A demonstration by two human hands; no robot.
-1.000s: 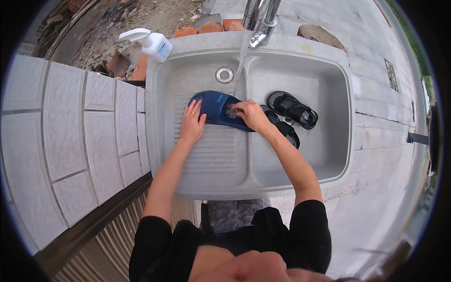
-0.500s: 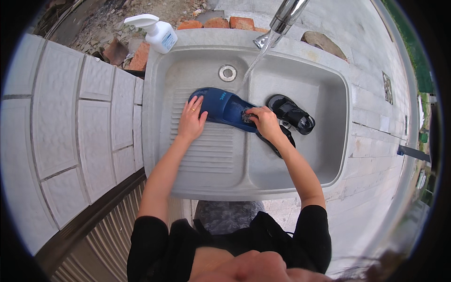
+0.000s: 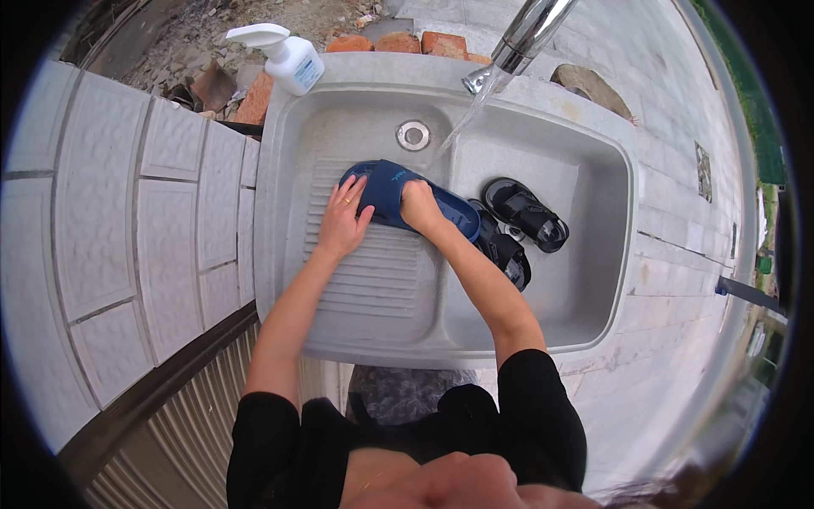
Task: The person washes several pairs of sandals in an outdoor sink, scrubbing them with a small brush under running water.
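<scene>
A dark blue slide sandal (image 3: 458,213) lies across the ridged washboard side of the sink, its heel end over the divider. My left hand (image 3: 344,217) holds its toe end, fingers spread over the top and thumb along the near edge. My right hand (image 3: 417,206) is closed, its fingers tucked in at the opening of the strap. The dark wiry scrubber seen in it a moment ago is now hidden by the hand and strap. Two black strapped sandals, one farther back (image 3: 525,213) and one nearer (image 3: 506,255), lie in the right basin.
Water (image 3: 462,121) runs from the chrome faucet (image 3: 527,38) near the divider. A metal drain (image 3: 413,135) sits behind the slide. On the back left corner of the grey sink (image 3: 623,254) stands a white pump bottle (image 3: 294,66). Bricks (image 3: 398,42) and a stone (image 3: 589,87) line the back; a tiled wall (image 3: 102,220) stands left.
My right hand has moved left along the slide, from its open heel part to the strap. The heel end has shifted slightly right, and more of the nearer black sandal shows.
</scene>
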